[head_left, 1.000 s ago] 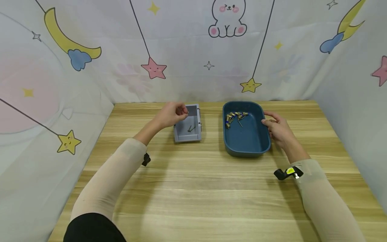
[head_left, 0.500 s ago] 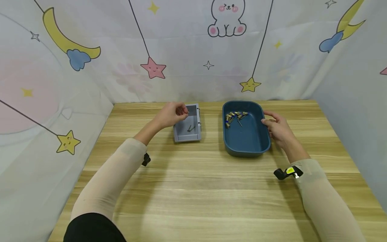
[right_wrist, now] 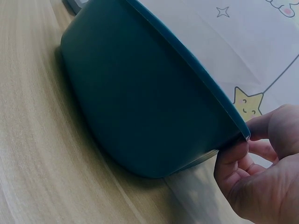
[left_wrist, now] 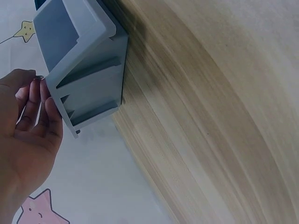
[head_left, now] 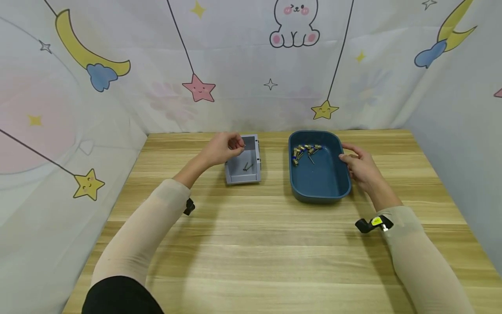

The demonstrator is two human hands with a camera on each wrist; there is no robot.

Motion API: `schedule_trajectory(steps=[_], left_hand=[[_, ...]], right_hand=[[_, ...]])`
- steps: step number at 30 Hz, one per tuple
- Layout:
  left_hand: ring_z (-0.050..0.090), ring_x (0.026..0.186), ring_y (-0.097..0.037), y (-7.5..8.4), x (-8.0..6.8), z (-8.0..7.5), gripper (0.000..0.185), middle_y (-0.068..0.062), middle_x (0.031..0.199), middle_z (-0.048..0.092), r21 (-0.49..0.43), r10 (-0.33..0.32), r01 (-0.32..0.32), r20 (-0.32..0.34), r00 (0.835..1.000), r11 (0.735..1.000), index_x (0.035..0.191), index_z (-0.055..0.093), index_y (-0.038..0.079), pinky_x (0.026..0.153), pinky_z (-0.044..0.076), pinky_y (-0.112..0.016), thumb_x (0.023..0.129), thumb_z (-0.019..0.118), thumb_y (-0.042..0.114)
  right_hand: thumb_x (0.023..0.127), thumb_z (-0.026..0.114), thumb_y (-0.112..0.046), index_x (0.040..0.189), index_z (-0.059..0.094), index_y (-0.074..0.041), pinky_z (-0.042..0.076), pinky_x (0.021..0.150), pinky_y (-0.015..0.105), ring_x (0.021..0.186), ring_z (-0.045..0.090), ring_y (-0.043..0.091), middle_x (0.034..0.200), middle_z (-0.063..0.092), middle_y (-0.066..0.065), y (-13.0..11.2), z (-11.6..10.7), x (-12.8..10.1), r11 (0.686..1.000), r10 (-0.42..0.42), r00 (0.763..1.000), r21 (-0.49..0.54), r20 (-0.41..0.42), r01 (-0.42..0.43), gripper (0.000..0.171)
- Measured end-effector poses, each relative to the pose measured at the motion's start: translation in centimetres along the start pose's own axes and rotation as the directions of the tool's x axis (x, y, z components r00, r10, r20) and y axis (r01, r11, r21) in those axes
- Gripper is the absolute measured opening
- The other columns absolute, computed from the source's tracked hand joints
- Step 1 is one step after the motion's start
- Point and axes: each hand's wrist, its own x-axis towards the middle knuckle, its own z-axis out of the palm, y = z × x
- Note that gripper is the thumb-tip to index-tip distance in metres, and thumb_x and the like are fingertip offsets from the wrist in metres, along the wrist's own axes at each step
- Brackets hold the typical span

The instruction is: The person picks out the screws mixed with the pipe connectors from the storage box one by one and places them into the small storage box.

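Observation:
My left hand point(head_left: 222, 148) is over the far left part of a small grey open box point(head_left: 232, 178). Its thumb and forefinger pinch a small metal piece point(left_wrist: 39, 76), mostly covered by the fingertips, right at the box's rim in the left wrist view. A few thin screws point(head_left: 248, 166) lie on the box floor. My right hand point(head_left: 361, 168) grips the right side of a dark blue basin point(head_left: 319, 200), thumb at the rim and fingers along the outer wall. Inside the basin, several brass-coloured fittings with blue bands point(head_left: 300, 152) and a loose screw point(head_left: 311, 159) gather at the far left.
Both containers stand on a wood-grain table point(head_left: 251, 244), with a gap of table between them. Behind the table's back edge hangs a white printed cloth point(head_left: 243, 109), which also runs along both sides.
Both hands hold almost still, the left over the grey box and the right at the basin. The head view has shifted very slightly.

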Motion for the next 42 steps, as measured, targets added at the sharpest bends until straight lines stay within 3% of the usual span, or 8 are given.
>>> schedule_trajectory(steps=[15,42], left_hand=[[0.067,0.087,-0.019,-0.1,0.0,-0.1,0.011,-0.005,0.096,0.071,0.012,0.01,-0.01,-0.001,1.0,1.0,0.102,0.07,0.01,0.075,0.054,-0.035,0.101,0.075,0.019],[0.068,0.095,-0.02,1.8,0.8,0.3,0.018,-0.006,0.105,0.072,0.01,0.013,-0.013,0.002,1.0,1.0,0.112,0.071,0.008,0.08,0.056,-0.037,0.101,0.076,0.02]], right_hand=[[0.11,0.059,-0.017,0.164,0.039,-0.013,0.036,0.049,0.022,0.06,0.046,0.007,0.083,0.056,-0.005,0.0,0.0,-0.1,1.0,0.001,1.0,0.025,0.004,-0.001,0.058],[0.109,0.06,-0.018,0.163,0.04,-0.014,0.037,0.05,0.023,0.061,0.047,0.007,0.084,0.056,-0.005,0.3,-0.2,0.2,1.0,0.001,1.0,0.017,-0.005,-0.001,0.058]])
